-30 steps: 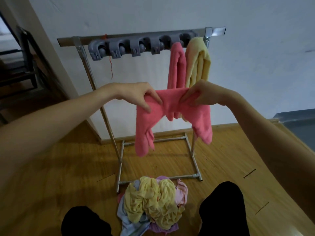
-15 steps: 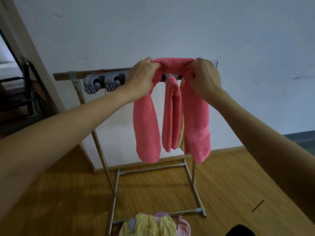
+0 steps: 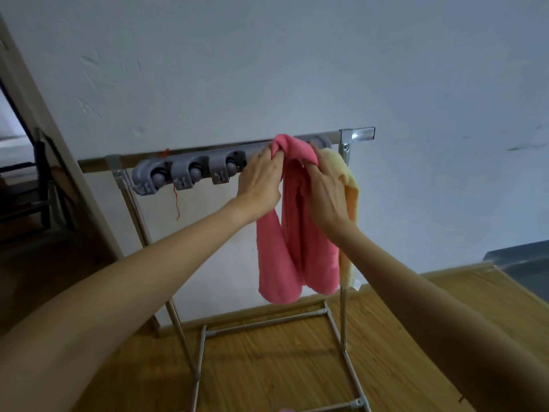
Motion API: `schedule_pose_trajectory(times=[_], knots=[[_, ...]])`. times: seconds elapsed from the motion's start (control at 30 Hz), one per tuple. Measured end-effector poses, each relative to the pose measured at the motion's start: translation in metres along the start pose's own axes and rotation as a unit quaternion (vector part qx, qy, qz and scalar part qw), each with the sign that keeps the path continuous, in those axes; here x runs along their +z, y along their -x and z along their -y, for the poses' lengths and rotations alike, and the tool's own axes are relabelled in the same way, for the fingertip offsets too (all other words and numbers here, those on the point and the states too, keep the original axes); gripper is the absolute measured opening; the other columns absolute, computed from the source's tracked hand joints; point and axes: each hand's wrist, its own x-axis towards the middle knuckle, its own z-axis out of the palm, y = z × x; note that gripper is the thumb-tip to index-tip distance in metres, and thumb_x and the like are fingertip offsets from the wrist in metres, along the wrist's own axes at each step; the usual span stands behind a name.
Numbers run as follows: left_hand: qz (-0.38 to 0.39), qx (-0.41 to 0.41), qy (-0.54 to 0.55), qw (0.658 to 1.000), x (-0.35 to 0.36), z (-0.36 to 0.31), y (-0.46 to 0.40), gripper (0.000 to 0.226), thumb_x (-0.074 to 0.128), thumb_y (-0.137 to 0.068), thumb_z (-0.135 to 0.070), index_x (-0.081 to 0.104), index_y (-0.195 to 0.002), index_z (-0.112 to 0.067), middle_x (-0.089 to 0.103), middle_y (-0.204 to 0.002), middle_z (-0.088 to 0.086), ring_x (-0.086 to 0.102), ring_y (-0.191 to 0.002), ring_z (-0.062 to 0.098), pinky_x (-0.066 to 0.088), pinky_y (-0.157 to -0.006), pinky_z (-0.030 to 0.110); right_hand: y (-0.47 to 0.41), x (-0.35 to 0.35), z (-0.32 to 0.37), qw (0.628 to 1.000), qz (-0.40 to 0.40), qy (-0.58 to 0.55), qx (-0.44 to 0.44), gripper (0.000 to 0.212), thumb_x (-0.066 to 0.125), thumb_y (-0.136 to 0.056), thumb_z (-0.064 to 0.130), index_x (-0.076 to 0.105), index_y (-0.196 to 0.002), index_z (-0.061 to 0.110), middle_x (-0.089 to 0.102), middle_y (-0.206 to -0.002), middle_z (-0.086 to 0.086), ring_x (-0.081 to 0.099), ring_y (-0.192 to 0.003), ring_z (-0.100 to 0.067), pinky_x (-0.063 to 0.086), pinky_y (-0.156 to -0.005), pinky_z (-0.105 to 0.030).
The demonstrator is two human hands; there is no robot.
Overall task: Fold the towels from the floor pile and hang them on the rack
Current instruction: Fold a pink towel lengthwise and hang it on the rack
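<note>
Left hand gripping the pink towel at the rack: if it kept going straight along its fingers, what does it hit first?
Probably the grey clip strip on the rack's top bar. The left hand points up at it, gripping the pink towel there; the white wall lies behind. Depth is unclear.

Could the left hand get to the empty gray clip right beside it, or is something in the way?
Probably yes. The left hand sits just right of the nearest empty gray clip, with nothing between them. But it is gripping the pink towel together with the right hand, so it would have to let go first.
</note>
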Motion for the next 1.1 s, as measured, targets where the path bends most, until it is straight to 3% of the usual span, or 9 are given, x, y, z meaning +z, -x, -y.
schedule_pose_trajectory(times=[0.1, 0.23, 0.33, 0.47, 0.6, 0.73, 0.87, 1.0, 1.1], knots=[[0.015, -0.009, 0.017, 1.000, 0.009, -0.001, -0.002, 0.067, 0.058, -0.073, 0.008, 0.039, -0.135, -0.010, 0.044, -0.134, 0.012, 0.046, -0.116, 0.034, 0.049, -0.085, 0.044, 0.008, 0.006, -0.001, 0.998, 0.037, -0.032, 0.028, 0.068, 0.050, -0.083, -0.005, 0.036, -0.145, 0.021, 0.024, -0.156, 0.004, 0.025, -0.139, -0.011, 0.022, -0.099, -0.026], [0.010, -0.001, 0.011, 1.000, 0.016, -0.004, -0.008, 0.065, 0.057, -0.074, 0.008, 0.041, -0.134, -0.010, 0.042, -0.136, 0.010, 0.045, -0.115, 0.033, 0.050, -0.085, 0.043, 0.015, 0.011, -0.008, 0.995, 0.043, -0.082, 0.032, 0.057, 0.048, -0.091, 0.004, 0.036, -0.146, 0.015, 0.024, -0.157, -0.003, 0.021, -0.141, -0.013, -0.003, -0.107, -0.010], [-0.020, 0.022, -0.008, 1.000, 0.020, -0.004, -0.012, 0.065, 0.057, -0.072, 0.008, 0.043, -0.134, -0.009, 0.044, -0.135, 0.010, 0.045, -0.116, 0.033, 0.050, -0.084, 0.045, 0.013, 0.014, -0.020, 0.993, 0.071, -0.089, 0.040, 0.055, 0.033, -0.091, 0.023, 0.034, -0.146, 0.018, 0.026, -0.156, -0.003, 0.023, -0.143, -0.016, 0.022, -0.112, -0.034], [-0.051, 0.049, -0.036, 0.997, 0.036, -0.002, 0.000, 0.070, 0.057, -0.075, 0.009, 0.038, -0.140, -0.009, 0.041, -0.141, 0.010, 0.048, -0.108, 0.035, 0.052, -0.075, 0.044, 0.017, 0.024, -0.043, 0.990, 0.098, -0.096, 0.010, 0.063, 0.037, -0.080, -0.001, 0.040, -0.141, 0.013, 0.041, -0.147, -0.011, 0.034, -0.139, -0.026, 0.033, -0.109, -0.051], [-0.096, 0.059, -0.015, 0.994, 0.065, 0.005, 0.019, 0.075, 0.061, -0.071, 0.009, 0.040, -0.141, -0.010, 0.040, -0.146, 0.009, 0.053, -0.099, 0.031, 0.055, -0.068, 0.037, 0.033, 0.024, -0.050, 0.986, 0.126, -0.105, 0.005, 0.056, 0.036, -0.075, -0.009, 0.050, -0.129, -0.002, 0.055, -0.129, -0.023, 0.049, -0.124, -0.037, 0.020, -0.116, -0.023], [-0.125, 0.069, 0.095, 0.985, 0.082, 0.005, 0.040, 0.067, 0.050, -0.083, 0.000, 0.031, -0.146, -0.012, 0.042, -0.141, 0.016, 0.054, -0.109, 0.030, 0.055, -0.072, 0.031, 0.038, 0.023, -0.047, 0.987, 0.116, -0.113, 0.003, 0.057, 0.036, -0.076, -0.009, 0.049, -0.130, -0.002, 0.059, -0.125, -0.022, 0.052, -0.119, -0.035, 0.020, -0.116, -0.043], [-0.132, -0.016, 0.260, 0.956, 0.108, 0.003, 0.073, 0.074, 0.060, -0.088, -0.014, 0.015, -0.146, -0.012, 0.046, -0.133, 0.008, 0.057, -0.094, 0.011, 0.049, -0.068, 0.014, 0.041, 0.025, -0.050, 0.987, 0.107, -0.116, 0.013, 0.063, 0.037, -0.080, -0.014, 0.040, -0.140, 0.003, 0.052, -0.132, -0.022, 0.053, -0.118, -0.035, 0.029, -0.106, -0.026], [-0.036, -0.120, 0.277, 0.953, 0.146, 0.015, 0.097, 0.062, 0.070, -0.081, -0.029, 0.041, -0.132, -0.008, 0.056, -0.115, 0.007, 0.059, -0.088, 0.016, 0.051, -0.069, 0.027, 0.046, 0.023, -0.047, 0.986, 0.086, -0.141, 0.016, 0.065, 0.036, -0.084, -0.007, 0.031, -0.144, 0.018, 0.042, -0.142, -0.015, 0.053, -0.117, -0.034, 0.045, -0.097, -0.042], [0.053, -0.176, 0.281, 0.942, 0.166, 0.032, 0.106, 0.024, 0.067, -0.082, -0.024, 0.061, -0.098, -0.008, 0.065, -0.090, 0.006, 0.063, -0.079, 0.025, 0.048, -0.062, 0.032, 0.053, 0.020, -0.040, 0.981, 0.078, -0.174, 0.038, 0.069, 0.037, -0.084, -0.008, 0.022, -0.138, 0.032, 0.043, -0.140, -0.014, 0.052, -0.118, -0.032, 0.046, -0.093, -0.041]])
